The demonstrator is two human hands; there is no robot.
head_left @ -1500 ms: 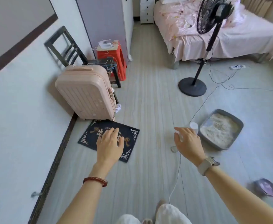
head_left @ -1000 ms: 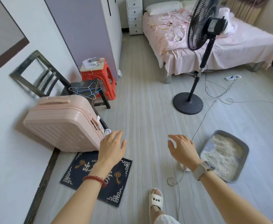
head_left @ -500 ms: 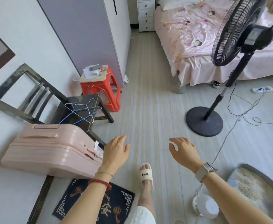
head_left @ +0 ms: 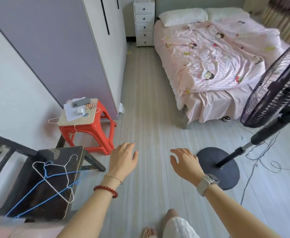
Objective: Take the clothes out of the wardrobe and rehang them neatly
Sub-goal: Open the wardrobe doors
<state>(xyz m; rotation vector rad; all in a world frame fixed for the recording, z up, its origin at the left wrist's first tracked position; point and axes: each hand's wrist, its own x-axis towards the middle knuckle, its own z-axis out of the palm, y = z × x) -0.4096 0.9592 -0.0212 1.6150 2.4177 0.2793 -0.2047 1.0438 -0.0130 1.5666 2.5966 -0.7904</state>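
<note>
The wardrobe stands ahead on the left, with a lilac side panel and white doors that are closed; no clothes show. My left hand and my right hand hover over the floor in front of me, fingers relaxed, holding nothing. White and blue wire hangers lie on the dark wooden chair at the lower left. Another white wire hanger hangs off the red plastic stool beside the wardrobe.
A phone and papers lie on the stool. A standing fan with a round base and loose cables is on the right. A bed with pink sheets and a white drawer unit stand beyond. A pink suitcase edge shows at the bottom left.
I have walked forward and my view has lifted. The suitcase, the mat and the litter tray have slid out of view behind me; the wardrobe, stool and bed are closer. Both hands stay empty.
</note>
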